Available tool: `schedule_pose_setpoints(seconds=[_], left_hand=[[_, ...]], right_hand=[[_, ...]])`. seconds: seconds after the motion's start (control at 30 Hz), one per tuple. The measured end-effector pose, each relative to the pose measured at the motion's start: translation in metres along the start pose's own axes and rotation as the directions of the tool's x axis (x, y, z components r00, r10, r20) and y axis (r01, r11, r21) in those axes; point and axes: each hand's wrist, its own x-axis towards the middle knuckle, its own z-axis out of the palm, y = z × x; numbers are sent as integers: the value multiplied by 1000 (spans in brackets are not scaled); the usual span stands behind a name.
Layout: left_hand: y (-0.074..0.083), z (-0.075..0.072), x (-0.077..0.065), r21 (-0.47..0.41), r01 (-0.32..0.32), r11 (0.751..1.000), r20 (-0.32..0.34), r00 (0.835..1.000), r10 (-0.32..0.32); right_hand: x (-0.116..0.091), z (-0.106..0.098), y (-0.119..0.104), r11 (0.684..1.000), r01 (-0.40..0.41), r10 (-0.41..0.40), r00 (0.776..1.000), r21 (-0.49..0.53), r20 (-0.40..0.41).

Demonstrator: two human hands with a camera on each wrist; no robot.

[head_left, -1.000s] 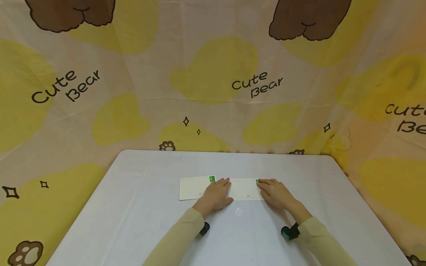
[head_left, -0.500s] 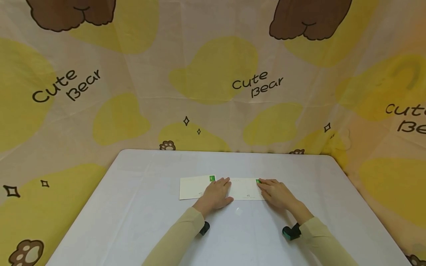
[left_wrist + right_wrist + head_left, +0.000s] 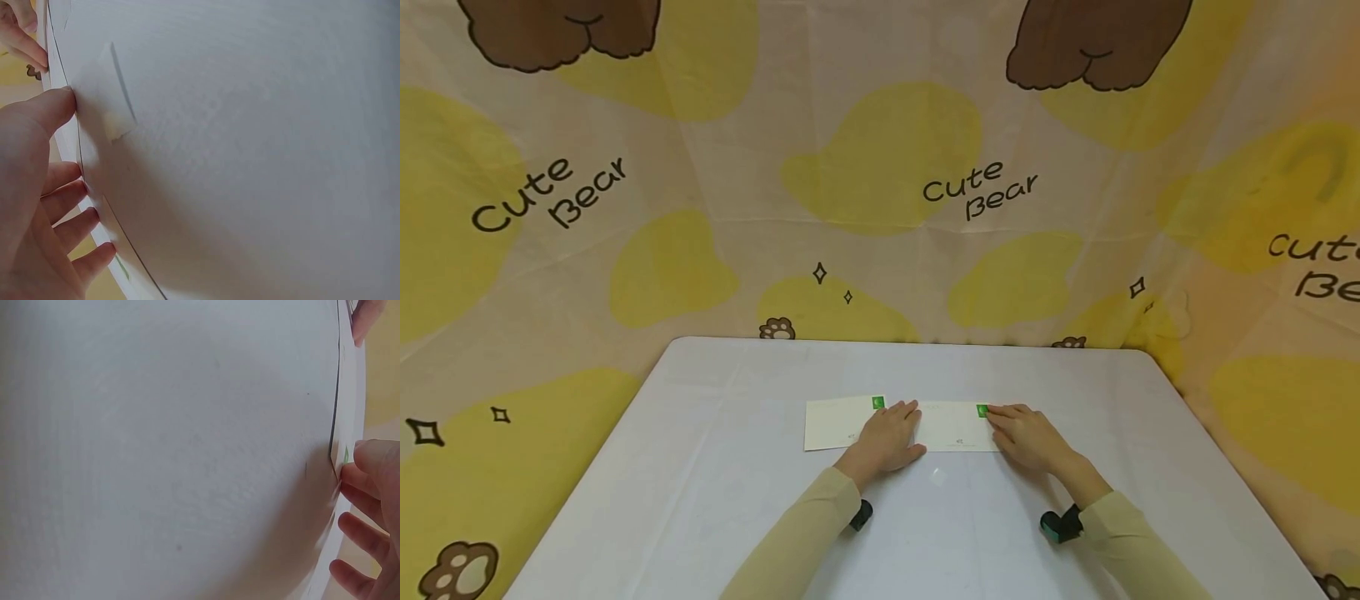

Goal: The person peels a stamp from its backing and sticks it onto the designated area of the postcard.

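Two flat white envelopes lie side by side on the table. The left envelope [image 3: 833,425] bears a green stamp [image 3: 878,402] at its upper right. On the right envelope [image 3: 951,427] another green stamp [image 3: 982,411] sits near the upper right corner. My left hand [image 3: 886,437] rests with extended fingers across the right envelope's left edge, covering part of the left envelope too. My right hand [image 3: 1030,437] lies over the right envelope's right end, fingertips touching beside the stamp's right edge. In the right wrist view, that stamp [image 3: 346,454] shows as a green sliver by the thumb.
The white table [image 3: 700,467] has rounded far corners. Behind it hangs a yellow and beige bear-print cloth [image 3: 880,167]. A small translucent piece [image 3: 937,477] lies in front of the right envelope. Black wrist devices sit under both sleeves, the right one [image 3: 1062,525] near the tabletop.
My right hand has slid slightly to the right, so more of the right envelope's stamp shows. My left hand and both envelopes have stayed in place.
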Motion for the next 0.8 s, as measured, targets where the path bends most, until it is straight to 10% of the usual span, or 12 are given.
schedule_pose_setpoints(seconds=[0.47, 0.8], left_hand=[[-1, 2, -1, 4, 0, 1000, 6, 1000, 0], [-11, -4, -11, -52, -24, 998, -157, 988, 16]], right_hand=[[2, 3, 0, 997, -27, 29, 999, 67, -30], [7, 4, -2, 991, -64, 79, 990, 120, -121]])
